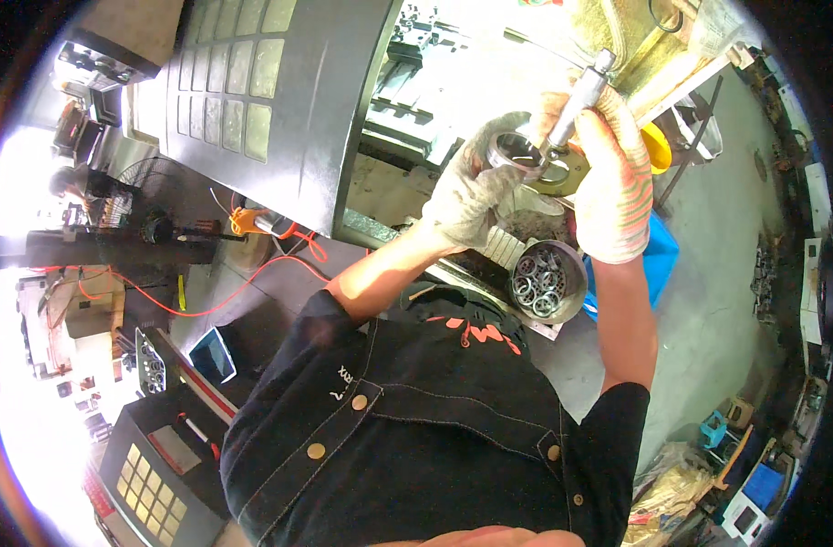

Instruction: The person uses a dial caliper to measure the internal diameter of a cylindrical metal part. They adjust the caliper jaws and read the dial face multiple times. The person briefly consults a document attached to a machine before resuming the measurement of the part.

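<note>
My left hand (476, 182), in a pale, soiled work glove, is closed around a metal ring (515, 153) and holds it up with its bore showing. Wrapped in a striped knit glove, my right hand (612, 178) grips a silver micrometer (578, 102), its barrel slanting up to the right. The micrometer's lower end meets the right side of the ring; the exact contact is too small to make out. Below the hands stands a round metal bucket (578, 283) with several loose metal rings (537, 283) inside.
A dark machine door with window panes (325, 100) rises at the left, beside the brightly lit machine interior (471, 64). A blue bin (655, 260) stands right of the bucket. An orange air hose (252, 272) crosses the floor at left. Bagged items (667, 492) lie lower right.
</note>
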### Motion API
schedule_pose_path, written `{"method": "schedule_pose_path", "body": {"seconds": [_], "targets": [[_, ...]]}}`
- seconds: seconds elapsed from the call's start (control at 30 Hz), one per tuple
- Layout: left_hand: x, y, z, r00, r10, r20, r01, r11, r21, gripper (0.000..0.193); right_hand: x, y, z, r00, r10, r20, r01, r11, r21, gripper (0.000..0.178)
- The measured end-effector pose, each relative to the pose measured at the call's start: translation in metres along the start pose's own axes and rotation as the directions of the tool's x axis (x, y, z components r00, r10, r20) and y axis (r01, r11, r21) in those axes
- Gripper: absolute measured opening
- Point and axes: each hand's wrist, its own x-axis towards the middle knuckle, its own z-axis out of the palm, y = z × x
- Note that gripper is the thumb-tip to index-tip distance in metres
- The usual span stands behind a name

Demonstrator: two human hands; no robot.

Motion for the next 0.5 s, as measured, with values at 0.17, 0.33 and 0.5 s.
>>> {"method": "schedule_pose_path", "body": {"seconds": [0.17,0.33,0.5], "targets": [[0.006,0.000,0.002,0.999,-0.043,0.000,0.043,0.997,-0.072,0.059,0.002,0.005,-0.001,0.997,-0.077,-0.005,0.075,0.983,-0.170,0.029],[0.010,0.001,0.000,0.996,-0.082,0.032,0.085,0.991,-0.107,0.052,0.001,0.001,0.001,0.997,0.041,-0.065,-0.037,0.997,0.065,0.030],[0.009,-0.001,0.001,0.994,-0.105,0.013,0.106,0.984,-0.144,0.044,-0.002,0.010,0.000,0.998,-0.024,-0.065,0.029,0.997,0.070,0.030]]}}
